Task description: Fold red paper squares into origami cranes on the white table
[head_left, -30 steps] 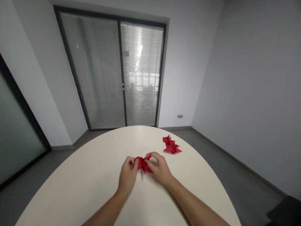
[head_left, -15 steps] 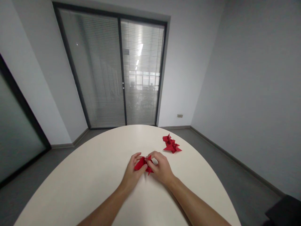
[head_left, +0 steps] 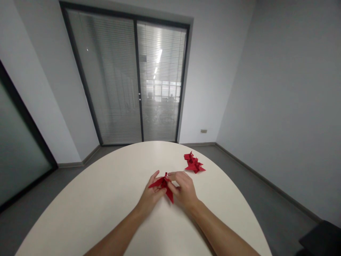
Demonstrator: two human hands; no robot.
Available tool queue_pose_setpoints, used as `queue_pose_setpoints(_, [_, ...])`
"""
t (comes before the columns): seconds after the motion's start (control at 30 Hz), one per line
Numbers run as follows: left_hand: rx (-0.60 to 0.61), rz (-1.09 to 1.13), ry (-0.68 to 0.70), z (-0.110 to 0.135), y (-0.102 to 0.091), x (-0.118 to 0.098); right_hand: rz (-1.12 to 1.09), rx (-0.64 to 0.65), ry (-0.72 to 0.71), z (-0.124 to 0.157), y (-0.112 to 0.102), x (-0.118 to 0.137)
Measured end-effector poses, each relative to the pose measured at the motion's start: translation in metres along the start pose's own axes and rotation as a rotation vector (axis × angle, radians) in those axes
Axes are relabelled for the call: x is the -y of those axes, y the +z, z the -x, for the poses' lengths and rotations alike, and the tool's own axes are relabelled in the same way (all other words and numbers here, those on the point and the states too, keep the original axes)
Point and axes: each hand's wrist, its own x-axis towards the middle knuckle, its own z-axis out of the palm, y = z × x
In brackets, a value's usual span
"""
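Note:
Between my hands, above the white table [head_left: 112, 199], is a red folded-paper crane [head_left: 169, 193] with pointed parts spread out. My left hand [head_left: 151, 193] supports it from the left, thumb against its lower side and fingers behind it. My right hand [head_left: 183, 186] pinches the crane near its top with thumb and forefinger, the other fingers curled. Parts of the paper are hidden by my fingers. Farther back on the right, several more red paper cranes [head_left: 195, 166] lie close together on the table, apart from my hands.
The round table's curved edge [head_left: 157, 141] faces a framed glass partition with blinds [head_left: 117, 85]. A pale wall [head_left: 282, 106] stands to the right. A dark object [head_left: 322, 238], cut off by the frame, is at the lower right.
The crane has turned in my hands; its pointed parts now spread to the left and downward. My fingers have shifted slightly on it. The other cranes have stayed in place.

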Motion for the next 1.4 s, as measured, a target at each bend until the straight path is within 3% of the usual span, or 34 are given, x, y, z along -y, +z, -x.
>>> queue_pose_setpoints(0.2, [-0.090, -0.129, 0.038, 0.004, 0.004, -0.019, -0.217, -0.108, 0.439, -0.002, 0.004, 0.001])
queue_pose_setpoints(0.3, [-0.097, -0.146, 0.044, 0.006, 0.008, -0.024, -0.359, -0.194, 0.593, -0.005, 0.006, -0.002])
queue_pose_setpoints(0.53, [0.067, -0.114, -0.006, 0.013, 0.010, -0.026, -0.758, -0.251, 0.812, -0.002, 0.014, -0.017])
queue_pose_setpoints(0.7, [0.063, -0.124, 0.001, 0.013, 0.009, -0.025, -0.647, -0.227, 0.780, 0.002, 0.013, -0.022])
queue_pose_setpoints(0.87, [-0.054, -0.116, 0.086, 0.004, 0.005, -0.019, -0.379, 0.000, 0.610, 0.002, 0.011, -0.011])
queue_pose_setpoints(1.07, [-0.108, -0.105, 0.113, -0.005, 0.005, -0.017, -0.527, 0.207, 0.606, 0.001, 0.013, 0.001])
queue_pose_setpoints(1.23, [-0.131, -0.156, 0.069, -0.006, 0.007, -0.013, -0.573, 0.149, 0.657, 0.002, 0.013, -0.004])
queue_pose_setpoints(1.4, [-0.160, -0.351, 0.127, -0.003, 0.006, -0.008, -0.545, 0.111, 0.652, 0.001, 0.014, -0.006])
